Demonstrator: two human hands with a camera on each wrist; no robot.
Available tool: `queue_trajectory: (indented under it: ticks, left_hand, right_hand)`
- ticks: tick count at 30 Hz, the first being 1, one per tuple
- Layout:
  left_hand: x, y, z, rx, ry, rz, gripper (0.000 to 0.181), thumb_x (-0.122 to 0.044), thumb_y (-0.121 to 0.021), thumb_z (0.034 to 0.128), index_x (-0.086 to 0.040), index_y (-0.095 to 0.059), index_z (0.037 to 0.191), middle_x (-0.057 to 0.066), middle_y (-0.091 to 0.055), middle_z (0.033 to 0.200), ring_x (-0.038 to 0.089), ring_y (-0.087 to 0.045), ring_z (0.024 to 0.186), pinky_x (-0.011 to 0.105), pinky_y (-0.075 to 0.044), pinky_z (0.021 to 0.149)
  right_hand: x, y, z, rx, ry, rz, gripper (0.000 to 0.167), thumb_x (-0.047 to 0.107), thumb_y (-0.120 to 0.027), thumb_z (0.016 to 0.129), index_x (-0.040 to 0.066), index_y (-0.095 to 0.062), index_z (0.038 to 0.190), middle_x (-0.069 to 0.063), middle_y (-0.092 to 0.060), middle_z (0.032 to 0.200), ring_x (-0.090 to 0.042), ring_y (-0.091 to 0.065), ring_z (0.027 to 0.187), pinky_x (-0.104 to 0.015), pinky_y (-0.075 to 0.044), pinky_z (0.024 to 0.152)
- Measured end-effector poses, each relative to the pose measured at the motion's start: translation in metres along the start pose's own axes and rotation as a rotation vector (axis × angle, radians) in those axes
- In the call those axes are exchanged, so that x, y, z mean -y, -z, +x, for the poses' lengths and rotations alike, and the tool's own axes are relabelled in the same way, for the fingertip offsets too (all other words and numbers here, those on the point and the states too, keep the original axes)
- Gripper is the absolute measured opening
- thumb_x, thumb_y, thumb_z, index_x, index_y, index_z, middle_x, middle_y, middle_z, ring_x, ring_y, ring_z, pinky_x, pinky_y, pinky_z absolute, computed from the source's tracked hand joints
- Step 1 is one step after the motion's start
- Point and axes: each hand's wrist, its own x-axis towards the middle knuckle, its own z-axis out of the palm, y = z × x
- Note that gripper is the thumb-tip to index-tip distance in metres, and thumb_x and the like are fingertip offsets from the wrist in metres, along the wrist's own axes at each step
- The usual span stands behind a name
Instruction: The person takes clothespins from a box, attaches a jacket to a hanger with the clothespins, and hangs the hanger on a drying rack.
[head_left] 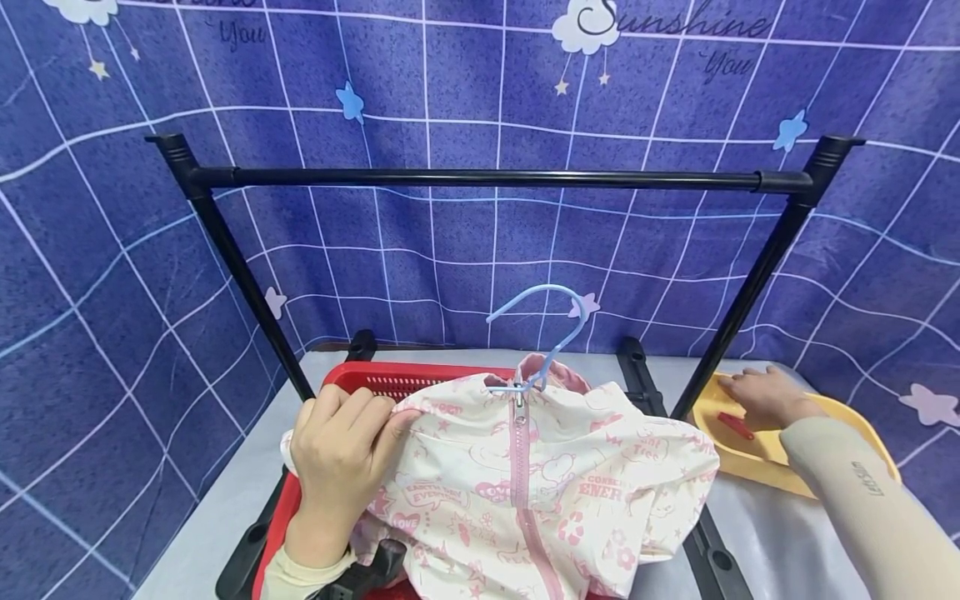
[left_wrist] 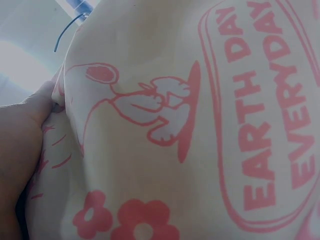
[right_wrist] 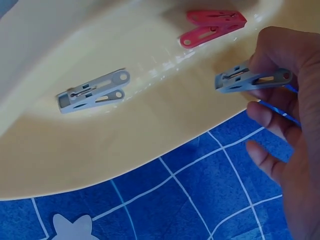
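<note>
A white jacket with pink print (head_left: 577, 475) hangs on a blue hanger (head_left: 583, 321), zip at the front. The left hand (head_left: 337, 458) grips its shoulder at the left, fingers curled over the cloth; the left wrist view shows part of that hand (left_wrist: 22, 130) beside the printed fabric (left_wrist: 145, 45). Over the yellow tray (head_left: 847, 408) is the right hand (head_left: 772, 398). In the right wrist view that hand (right_wrist: 295, 100) pinches a grey clothespin (right_wrist: 235, 80) between thumb and finger. Another grey clothespin (right_wrist: 92, 92) and a red clothespin (right_wrist: 212, 27) lie in the tray.
A black rack with a horizontal bar (head_left: 495, 178) stands behind the jacket, its feet on a pale tabletop (head_left: 202, 517). The red basket (head_left: 281, 525) sits under the jacket. A blue gridded curtain (head_left: 450, 83) covers the back and sides.
</note>
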Motion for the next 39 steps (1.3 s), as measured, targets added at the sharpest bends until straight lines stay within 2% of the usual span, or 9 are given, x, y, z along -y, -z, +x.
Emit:
queue_trajectory:
  ticks: [7,18,23,28,35,39]
  left_hand:
    - [-0.0004,0.0,-0.0001,0.0,0.001,-0.001,0.054,-0.046,-0.048,0.1033,-0.009,-0.051,0.064,0.003,-0.043,0.057,0.027,-0.041,0.055,0.038,-0.025,0.051]
    - [0.0008,-0.0001,-0.002,0.017,0.008,-0.006,0.053,-0.046,-0.048,0.1031,-0.009,-0.053,0.065,0.003,-0.045,0.058,0.027,-0.042,0.056,0.038,-0.026,0.052]
    - [0.0012,0.0,-0.003,0.027,0.012,-0.007,0.053,-0.046,-0.048,0.1029,-0.009,-0.053,0.065,0.003,-0.045,0.058,0.026,-0.042,0.056,0.038,-0.026,0.052]
    - [0.0017,-0.0003,-0.004,0.037,0.015,-0.008,0.052,-0.046,-0.049,0.1028,-0.009,-0.054,0.066,0.004,-0.046,0.059,0.027,-0.043,0.057,0.038,-0.027,0.052]
    - [0.0019,-0.0008,-0.0045,0.033,0.017,-0.009,0.052,-0.046,-0.049,0.1028,-0.009,-0.054,0.066,0.004,-0.047,0.059,0.027,-0.043,0.057,0.038,-0.027,0.052]
    - [0.0018,-0.0008,-0.004,0.029,0.017,-0.009,0.053,-0.046,-0.049,0.1028,-0.01,-0.054,0.065,0.004,-0.047,0.058,0.027,-0.043,0.056,0.038,-0.027,0.052]
  right_hand:
    - [-0.0034,-0.0011,-0.0021,-0.03,0.025,0.001,0.043,0.015,-0.082,0.06,0.004,-0.064,0.098,0.001,-0.058,0.075,-0.029,-0.058,0.079,-0.057,-0.047,0.071]
    - [-0.0008,-0.0008,-0.0036,-0.075,0.044,-0.014,0.05,0.028,-0.083,0.068,0.001,-0.066,0.106,-0.006,-0.064,0.084,-0.034,-0.06,0.089,-0.057,-0.047,0.073]
    - [-0.0003,-0.0009,-0.0055,-0.114,0.06,-0.005,0.05,0.02,-0.083,0.062,0.001,-0.064,0.104,-0.004,-0.064,0.083,-0.033,-0.06,0.087,-0.057,-0.047,0.072]
    - [-0.0003,0.0022,-0.0069,-0.104,0.047,-0.003,0.053,0.013,-0.081,0.059,-0.001,-0.065,0.108,-0.009,-0.068,0.088,-0.036,-0.06,0.092,-0.058,-0.046,0.077]
    - [0.0003,0.0042,-0.0086,-0.102,0.031,-0.042,0.05,0.012,-0.079,0.061,0.001,-0.067,0.109,-0.004,-0.064,0.078,-0.034,-0.058,0.087,-0.053,-0.045,0.073]
    - [0.0008,0.0034,-0.0096,-0.124,0.048,-0.054,0.046,0.017,-0.082,0.066,0.002,-0.068,0.107,-0.004,-0.064,0.076,-0.034,-0.058,0.086,-0.053,-0.046,0.072]
